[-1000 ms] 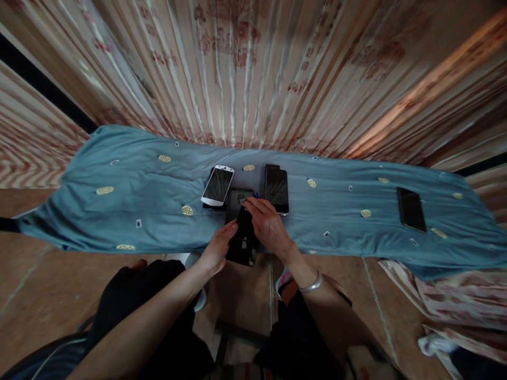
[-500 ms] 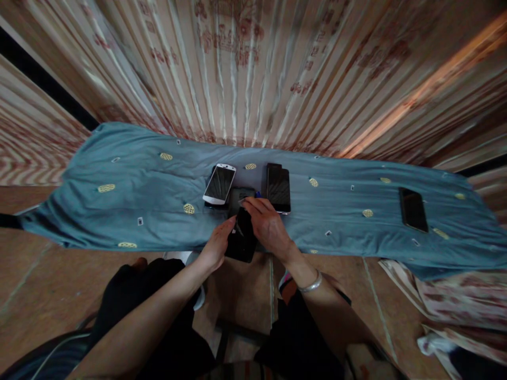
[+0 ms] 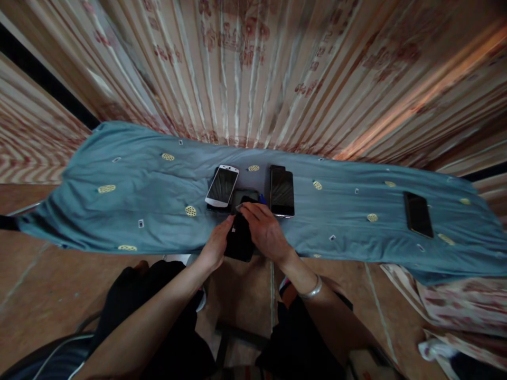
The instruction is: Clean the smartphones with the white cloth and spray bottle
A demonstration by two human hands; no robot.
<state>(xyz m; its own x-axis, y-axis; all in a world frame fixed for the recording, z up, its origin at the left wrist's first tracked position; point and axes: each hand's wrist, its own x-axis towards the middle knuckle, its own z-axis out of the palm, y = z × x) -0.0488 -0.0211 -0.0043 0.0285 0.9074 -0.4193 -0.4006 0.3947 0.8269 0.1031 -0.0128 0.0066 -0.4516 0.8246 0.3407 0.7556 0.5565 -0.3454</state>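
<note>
A black phone-like slab [image 3: 240, 240] lies flat at the table's front edge, between my hands. My left hand [image 3: 216, 244] is closed on its left side, thumb and fingers pressed to it. The fingers of my right hand [image 3: 266, 228] are pinched together over its top end, on something small and pale that I cannot make out. Just behind the slab is another dark device [image 3: 245, 196], partly hidden, with a bit of blue [image 3: 262, 199] beside it. To the left a white phone [image 3: 222, 186] rests on a dark one.
Right of my hands, dark phones [image 3: 282, 194] lie together on the blue patterned cloth [image 3: 356, 232]. Farther right is a single black phone [image 3: 418, 214]. Curtains [image 3: 253, 79] hang behind the table, and my knees are below its front edge.
The fingertips of my right hand have shifted slightly left and down over the slab's top end. The objects on the cloth appear slightly farther right and lower as the view shifts.
</note>
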